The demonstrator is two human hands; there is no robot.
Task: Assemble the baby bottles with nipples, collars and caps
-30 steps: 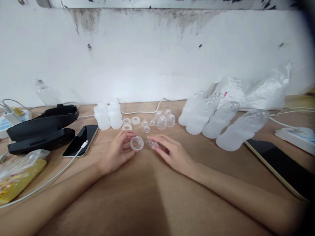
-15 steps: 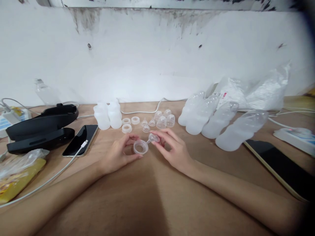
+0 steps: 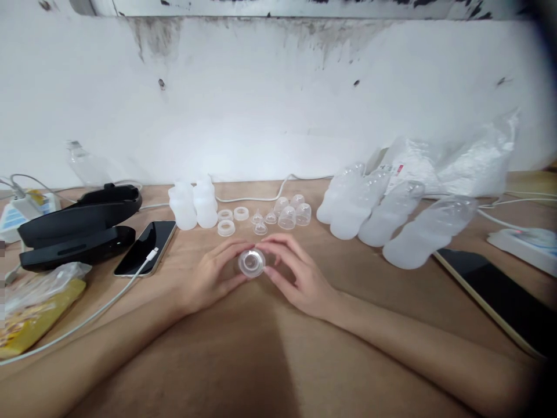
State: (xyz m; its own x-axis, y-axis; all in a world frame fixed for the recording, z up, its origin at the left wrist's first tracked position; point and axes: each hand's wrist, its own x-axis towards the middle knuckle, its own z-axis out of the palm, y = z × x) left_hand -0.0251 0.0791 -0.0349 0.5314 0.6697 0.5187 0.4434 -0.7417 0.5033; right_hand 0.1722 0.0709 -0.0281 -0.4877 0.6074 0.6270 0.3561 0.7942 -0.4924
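Note:
My left hand (image 3: 213, 274) pinches a clear screw ring (image 3: 241, 268) of a baby bottle by its left side, fingers above and thumb below. A clear bottle nipple (image 3: 251, 262) lies within the ring's opening; how firmly it sits there I cannot tell. From the other side my right hand (image 3: 300, 273) closes its fingertips at the nipple and the ring's right edge. Just beyond the hands are several loose screw rings (image 3: 226, 228), several nipples (image 3: 260, 228) and several clear domed caps (image 3: 287, 218).
White bottle bodies (image 3: 185, 207) stand behind the rings. Several capped bottles (image 3: 404, 247) line the right side, near a tablet-like device (image 3: 487, 296) and a plastic bag (image 3: 474, 159). At left lie a phone (image 3: 145, 248), black headgear (image 3: 78, 226), a cable (image 3: 111, 299) and a yellow packet (image 3: 47, 313).
The nipple in my right hand has moved left into the ring, and my right fingers now meet its edge. My left hand has stayed nearly in place.

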